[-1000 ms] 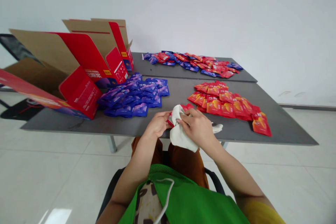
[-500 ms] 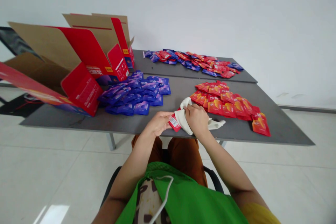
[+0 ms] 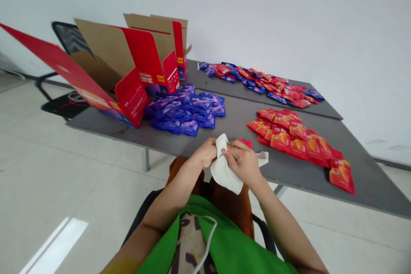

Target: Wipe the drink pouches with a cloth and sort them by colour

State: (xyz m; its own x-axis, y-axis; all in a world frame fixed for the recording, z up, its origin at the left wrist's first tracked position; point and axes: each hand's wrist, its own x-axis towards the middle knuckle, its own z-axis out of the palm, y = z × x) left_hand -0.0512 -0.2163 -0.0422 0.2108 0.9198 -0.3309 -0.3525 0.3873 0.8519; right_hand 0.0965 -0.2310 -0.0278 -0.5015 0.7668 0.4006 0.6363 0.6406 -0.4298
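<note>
My left hand (image 3: 207,153) is closed at the edge of a white cloth (image 3: 226,175), its fingertips hidden in the folds. My right hand (image 3: 242,162) grips the same cloth, thumb pressed on it, and the lower part hangs over the table's front edge above my lap. Past the right knuckles shows a bit of a red sachet (image 3: 246,143); the rest of it is covered, so I cannot tell which hand bears it. To the right lies a spread of red sachets (image 3: 298,145), and to the left a heap of blue-purple sachets (image 3: 189,113).
Open red cartons (image 3: 131,98) with raised flaps stand along the left of the grey table (image 3: 237,115). A mixed row of red and blue sachets (image 3: 263,81) lies at the back, near the wall. Behind the cartons is a black chair (image 3: 64,105).
My left hand has moved right, against the cloth, and the sachet's barcode side has gone out of sight. The cloth now hangs lower. The view has shifted to the left.
</note>
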